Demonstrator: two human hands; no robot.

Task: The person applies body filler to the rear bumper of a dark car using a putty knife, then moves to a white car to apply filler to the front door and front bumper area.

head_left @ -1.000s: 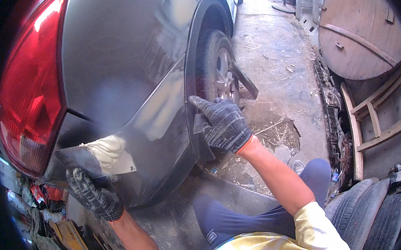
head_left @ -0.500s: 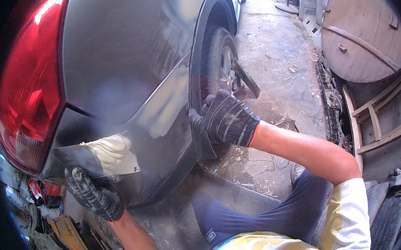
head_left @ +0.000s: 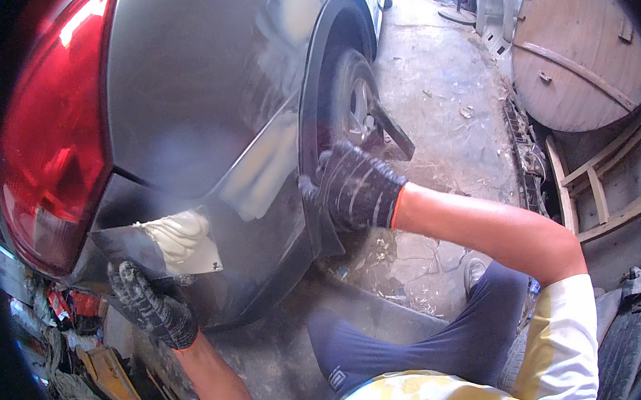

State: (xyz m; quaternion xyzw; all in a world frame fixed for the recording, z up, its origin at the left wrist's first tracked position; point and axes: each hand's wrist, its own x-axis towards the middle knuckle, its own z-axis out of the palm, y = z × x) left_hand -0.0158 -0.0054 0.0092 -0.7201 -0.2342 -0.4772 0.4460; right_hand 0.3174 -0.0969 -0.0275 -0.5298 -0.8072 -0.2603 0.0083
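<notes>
My left hand [head_left: 153, 308], in a dark striped knit glove, holds a thin dark putty board [head_left: 123, 247] from below at its near edge. A thick, ridged heap of cream body filler [head_left: 182, 239] covers the board's right part. My gloved right hand [head_left: 357, 186] is closed at the rear wheel arch [head_left: 311, 134] of a grey car, its thumb side by the arch edge. Anything inside those curled fingers is hidden. Smeared pale filler [head_left: 256, 178] lies on the car's rear corner panel, left of this hand, and another patch [head_left: 298, 12] sits higher up.
The red tail light [head_left: 56, 137] is at left. Beside the rear wheel [head_left: 350, 97] sticks out a dark flat bar [head_left: 392, 128]. A round wooden panel [head_left: 581, 52] and a wooden frame [head_left: 599, 195] stand at right. Debris litters the concrete floor [head_left: 438, 80]; clutter [head_left: 79, 365] lies lower left.
My right hand has shifted slightly left and down at the wheel arch, its fingers turning more away from view. The left hand and putty board stay nearly in place.
</notes>
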